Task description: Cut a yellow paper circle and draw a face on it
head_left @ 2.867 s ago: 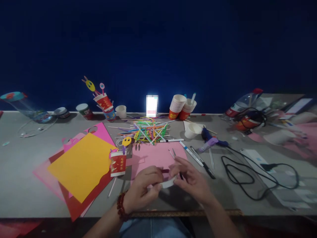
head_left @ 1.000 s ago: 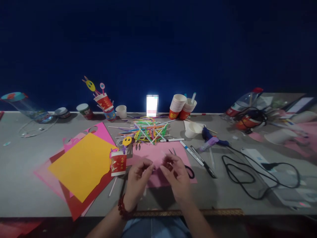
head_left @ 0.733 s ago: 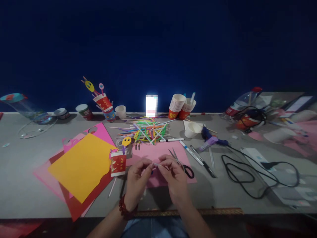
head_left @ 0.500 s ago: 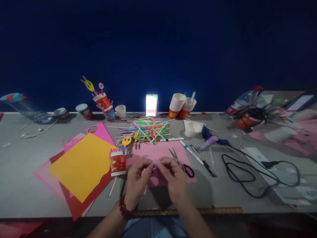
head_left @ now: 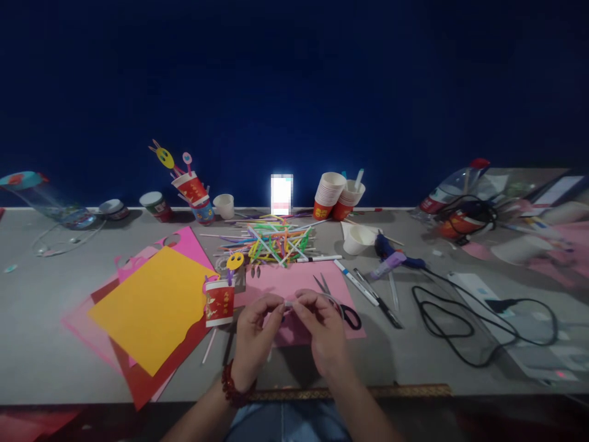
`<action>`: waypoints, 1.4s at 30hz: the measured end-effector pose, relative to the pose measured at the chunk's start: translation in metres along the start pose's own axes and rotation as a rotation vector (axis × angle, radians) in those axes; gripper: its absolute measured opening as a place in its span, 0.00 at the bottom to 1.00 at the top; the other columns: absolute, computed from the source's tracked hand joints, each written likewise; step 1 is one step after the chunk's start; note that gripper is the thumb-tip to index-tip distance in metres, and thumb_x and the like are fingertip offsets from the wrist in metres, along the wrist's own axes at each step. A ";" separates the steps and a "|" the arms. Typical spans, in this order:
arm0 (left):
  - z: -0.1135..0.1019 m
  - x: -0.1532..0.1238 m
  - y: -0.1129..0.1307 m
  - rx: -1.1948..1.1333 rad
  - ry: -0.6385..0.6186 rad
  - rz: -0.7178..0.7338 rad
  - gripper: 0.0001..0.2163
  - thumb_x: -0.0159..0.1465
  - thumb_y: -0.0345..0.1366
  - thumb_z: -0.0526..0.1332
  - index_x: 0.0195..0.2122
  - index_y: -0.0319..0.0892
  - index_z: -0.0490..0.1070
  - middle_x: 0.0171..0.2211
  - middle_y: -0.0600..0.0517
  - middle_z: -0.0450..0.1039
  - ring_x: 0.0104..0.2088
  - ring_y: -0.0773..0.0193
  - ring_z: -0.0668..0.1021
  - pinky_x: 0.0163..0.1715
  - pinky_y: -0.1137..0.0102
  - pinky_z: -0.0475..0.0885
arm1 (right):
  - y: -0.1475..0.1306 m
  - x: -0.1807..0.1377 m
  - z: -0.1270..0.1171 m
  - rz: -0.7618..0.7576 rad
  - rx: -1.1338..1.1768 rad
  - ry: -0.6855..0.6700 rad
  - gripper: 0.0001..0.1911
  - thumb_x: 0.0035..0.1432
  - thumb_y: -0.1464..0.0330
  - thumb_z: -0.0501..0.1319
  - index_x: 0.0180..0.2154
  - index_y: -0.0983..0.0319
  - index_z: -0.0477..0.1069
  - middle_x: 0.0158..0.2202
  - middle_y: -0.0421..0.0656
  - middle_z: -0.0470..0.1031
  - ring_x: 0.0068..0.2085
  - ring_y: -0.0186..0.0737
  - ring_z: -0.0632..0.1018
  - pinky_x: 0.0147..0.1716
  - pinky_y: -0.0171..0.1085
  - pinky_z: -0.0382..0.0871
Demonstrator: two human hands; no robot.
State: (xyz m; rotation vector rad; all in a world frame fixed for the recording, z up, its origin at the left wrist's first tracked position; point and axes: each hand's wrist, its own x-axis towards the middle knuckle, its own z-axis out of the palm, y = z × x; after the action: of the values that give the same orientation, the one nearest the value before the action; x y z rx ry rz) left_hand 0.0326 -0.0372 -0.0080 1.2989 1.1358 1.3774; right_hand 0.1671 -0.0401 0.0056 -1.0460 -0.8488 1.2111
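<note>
My left hand [head_left: 258,324] and my right hand [head_left: 324,325] meet over a pink sheet of paper [head_left: 276,279], fingertips almost touching. Both pinch a thin pale strip [head_left: 288,303]; only a short piece shows between the fingers, and its kind is unclear. A pale curved length shows beside the right fingers. Scissors [head_left: 352,317] with black handles lie on the pink sheet, just right of my right hand. Left of my left hand stands a red paper cup [head_left: 219,304] with a yellow smiley face [head_left: 235,261] above its rim.
Behind the pink sheet lies a heap of colourful sticks [head_left: 280,242]. Yellow paper [head_left: 154,310] tops other coloured sheets at left. Markers [head_left: 356,283], a blue glue gun [head_left: 391,252] and its black cable [head_left: 442,334] lie at right. Stacked paper cups [head_left: 329,195] stand behind; a ruler [head_left: 409,391] edges the table.
Hardly anything differs. Both hands keep their pinch in the same place, and a bit more of the pale strip shows between the fingertips.
</note>
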 end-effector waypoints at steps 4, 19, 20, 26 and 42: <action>-0.001 -0.001 -0.003 0.004 -0.011 0.013 0.05 0.64 0.38 0.64 0.36 0.42 0.78 0.33 0.49 0.78 0.36 0.60 0.78 0.37 0.69 0.75 | 0.000 0.000 0.001 0.004 -0.011 -0.009 0.08 0.51 0.63 0.71 0.29 0.59 0.76 0.32 0.40 0.76 0.34 0.39 0.76 0.35 0.36 0.71; 0.001 0.001 0.001 0.025 0.008 0.066 0.05 0.64 0.37 0.65 0.33 0.42 0.77 0.33 0.50 0.78 0.37 0.60 0.79 0.40 0.68 0.74 | 0.000 -0.003 0.000 -0.226 -0.170 -0.049 0.01 0.58 0.68 0.67 0.34 0.58 0.78 0.34 0.42 0.78 0.38 0.41 0.77 0.40 0.38 0.72; 0.002 0.001 0.002 0.019 0.016 0.073 0.05 0.64 0.37 0.66 0.32 0.42 0.77 0.33 0.50 0.78 0.37 0.61 0.79 0.40 0.68 0.74 | 0.000 -0.004 0.000 -0.244 -0.177 -0.055 0.02 0.59 0.68 0.66 0.35 0.58 0.79 0.36 0.42 0.79 0.39 0.41 0.78 0.42 0.38 0.72; 0.002 0.001 0.007 -0.027 0.008 0.090 0.03 0.64 0.35 0.65 0.33 0.43 0.77 0.33 0.52 0.78 0.36 0.62 0.78 0.39 0.70 0.74 | 0.002 -0.012 0.001 -0.189 -0.111 -0.076 0.08 0.63 0.67 0.63 0.44 0.55 0.78 0.44 0.43 0.78 0.45 0.41 0.77 0.44 0.38 0.73; -0.004 -0.001 0.001 -0.010 -0.095 0.035 0.04 0.65 0.35 0.64 0.35 0.42 0.75 0.33 0.51 0.76 0.36 0.62 0.77 0.38 0.70 0.73 | -0.016 0.005 -0.016 -0.135 -0.253 -0.192 0.13 0.58 0.66 0.67 0.46 0.57 0.75 0.33 0.39 0.76 0.34 0.37 0.77 0.36 0.34 0.73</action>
State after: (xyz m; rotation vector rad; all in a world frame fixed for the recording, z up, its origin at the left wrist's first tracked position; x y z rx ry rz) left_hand 0.0290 -0.0385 -0.0070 1.3676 1.0454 1.3307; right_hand 0.1883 -0.0391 0.0157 -1.0658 -1.2282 1.1205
